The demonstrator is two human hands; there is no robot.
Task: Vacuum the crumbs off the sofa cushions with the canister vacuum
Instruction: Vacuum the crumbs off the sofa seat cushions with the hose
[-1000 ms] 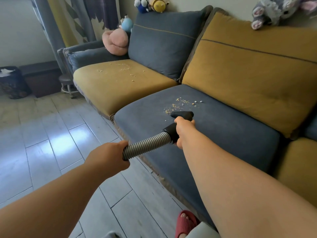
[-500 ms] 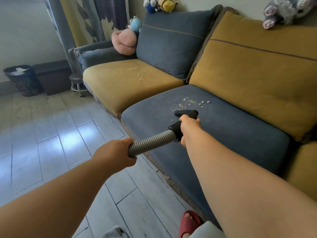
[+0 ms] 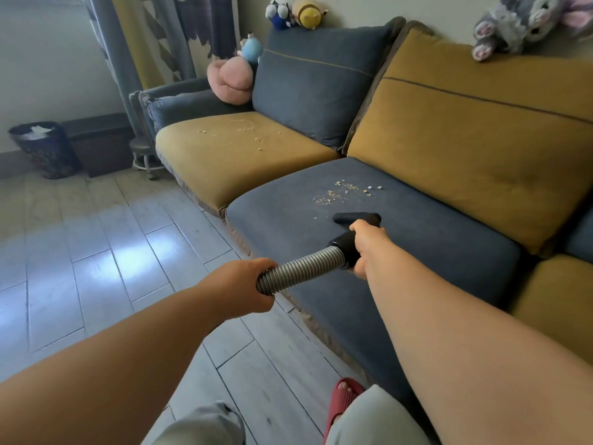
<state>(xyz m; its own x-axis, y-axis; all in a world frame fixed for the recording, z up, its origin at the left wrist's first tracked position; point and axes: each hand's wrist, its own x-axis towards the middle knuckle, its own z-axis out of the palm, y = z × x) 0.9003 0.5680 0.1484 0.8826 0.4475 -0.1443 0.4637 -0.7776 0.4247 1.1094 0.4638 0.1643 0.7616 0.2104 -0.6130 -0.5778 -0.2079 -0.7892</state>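
Grey planks of floor (image 3: 96, 252) fill our left side. A small round stool (image 3: 144, 155) stands at the sofa's left end, below a patterned curtain (image 3: 154, 33). We see a pink plush (image 3: 229, 78) propped at the back left corner of the yellow seat (image 3: 224, 175). Two small toys (image 3: 295, 14) sit on top of the blue back cushion (image 3: 314, 81), and a grey plush (image 3: 519, 24) lies along the top of the yellow back cushion (image 3: 481, 149) at the right. A red slipper (image 3: 341, 399) shows at the bottom, just beside the sofa's front edge.

Our left hand (image 3: 244, 287) is clenched round the ribbed silver hose (image 3: 300, 273), out past the front edge of the blue seat (image 3: 282, 226). Our right hand (image 3: 365, 245) is wrapped round the black handle (image 3: 345, 244) where the hose ends, over the middle of that seat. The black nozzle (image 3: 356, 217) is wide and flat, low at the blue fabric just ahead of the knuckles; we cannot tell whether it touches. Crumbs (image 3: 343, 191) lie near it toward the seat's back edge, with only bare fabric between. A second scatter (image 3: 247, 128) dots the yellow seat near its back edge, well apart from the nozzle.

A dark bin (image 3: 45, 149) stands on the floor by the far left wall, holding crumpled white paper (image 3: 35, 131).
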